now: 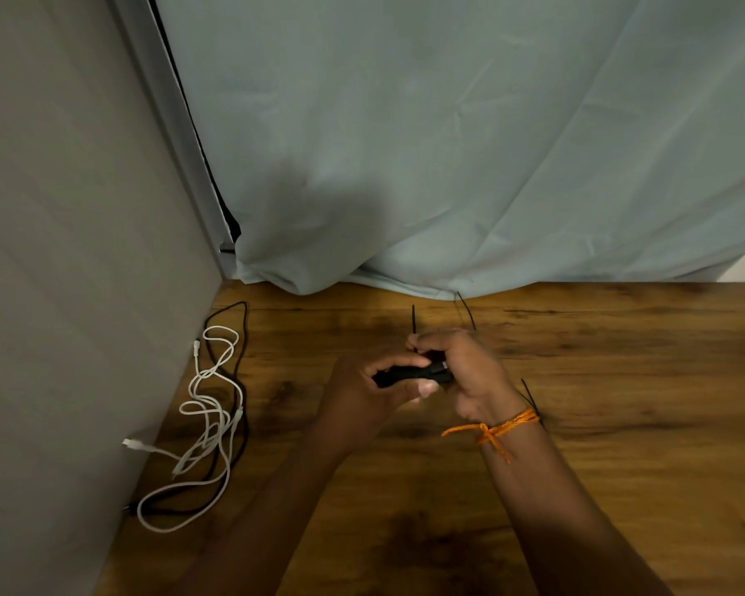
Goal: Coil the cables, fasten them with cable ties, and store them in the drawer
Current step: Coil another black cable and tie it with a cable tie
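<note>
A coiled black cable [409,375] is held above the wooden table [620,380], near its middle. My left hand [362,395] grips the bundle's left end. My right hand [461,372] closes over its right end and pinches a black cable tie [413,319] whose tail sticks up behind the fingers. Two more black cable ties lie on the table: one [466,311] just behind my right hand, one [532,400] beside my right wrist. A tangle of white cables [211,406] and a loose black cable [241,337] lies at the left by the wall. No drawer is in view.
A grey wall [61,251] bounds the table on the left. A pale blue cloth [448,144] hangs along the back edge and drapes onto the table. An orange thread band [497,430] circles my right wrist.
</note>
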